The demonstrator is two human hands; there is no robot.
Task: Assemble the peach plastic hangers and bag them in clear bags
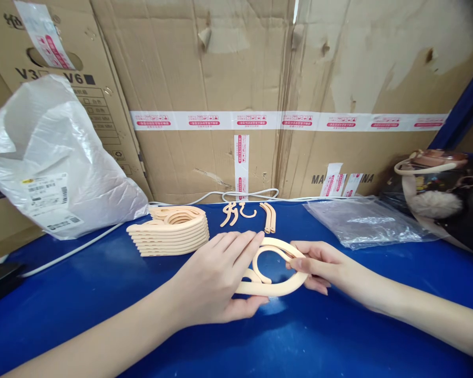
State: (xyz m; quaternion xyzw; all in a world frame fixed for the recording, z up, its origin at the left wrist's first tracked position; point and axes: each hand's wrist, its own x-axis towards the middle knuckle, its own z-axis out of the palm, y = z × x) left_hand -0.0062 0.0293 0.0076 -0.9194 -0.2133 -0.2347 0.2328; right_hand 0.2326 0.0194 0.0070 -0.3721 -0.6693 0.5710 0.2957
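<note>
A cream plastic folding hanger (287,287), curled into a loop, is held just above the blue table. My left hand (216,278) wraps over its left end and hides that part. At the right end, my right hand (315,265) pinches the loop between thumb and fingers. Behind my left hand lies a neat stack of several matching folded hangers (169,231). Farther back are loose S-shaped pieces (230,214), a small hook (248,211) and short curved strips (268,218), all in the same cream plastic.
A white plastic mailing bag (63,157) with labels stands at the left. A clear plastic bag (370,220) lies at the back right beside a dark bag with a pompom (435,203). Cardboard (205,163) walls the back, with a white cable (205,195) along its foot.
</note>
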